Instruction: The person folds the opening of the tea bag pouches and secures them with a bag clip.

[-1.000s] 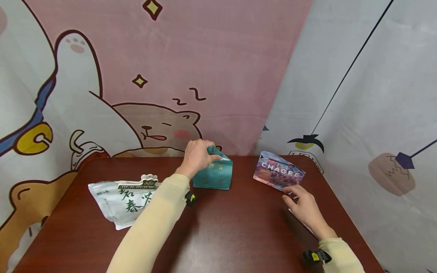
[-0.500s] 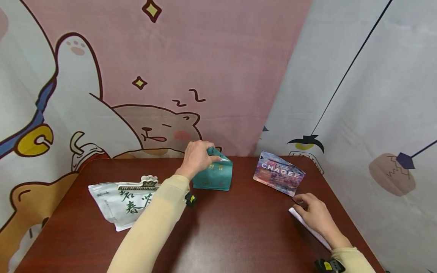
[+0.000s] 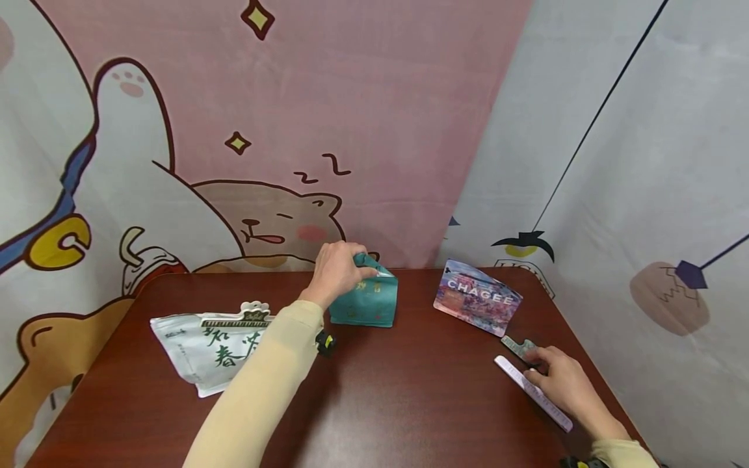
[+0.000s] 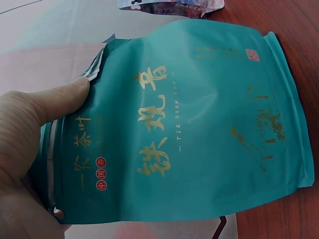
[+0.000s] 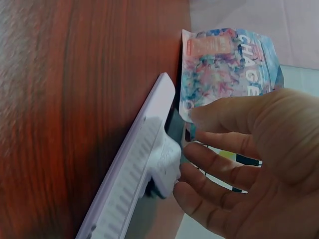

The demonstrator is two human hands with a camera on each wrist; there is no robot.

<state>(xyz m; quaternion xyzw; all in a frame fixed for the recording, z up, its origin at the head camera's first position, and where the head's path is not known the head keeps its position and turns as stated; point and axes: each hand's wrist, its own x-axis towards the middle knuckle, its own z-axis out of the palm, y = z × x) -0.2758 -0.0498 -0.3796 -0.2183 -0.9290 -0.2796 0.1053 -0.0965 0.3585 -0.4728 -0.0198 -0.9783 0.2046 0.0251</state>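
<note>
Pouch (image 4: 189,124) pinched by left fingers (image 4: 67,98), right fingers (image 5: 219,166) near lilac clip (image 3: 541,401)

Right grip (image 5: 279,159), fingers loosely bent, near a pale lilac clip (image 5: 127,169), a multicoloured pouch (image 5: 217,74) beyond.

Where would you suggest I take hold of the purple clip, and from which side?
Probably pinch the purple clip across its middle, from above: it is a long, slim bar lying on the table, and the grey-green clip beside it crowds a sideways approach.
</note>
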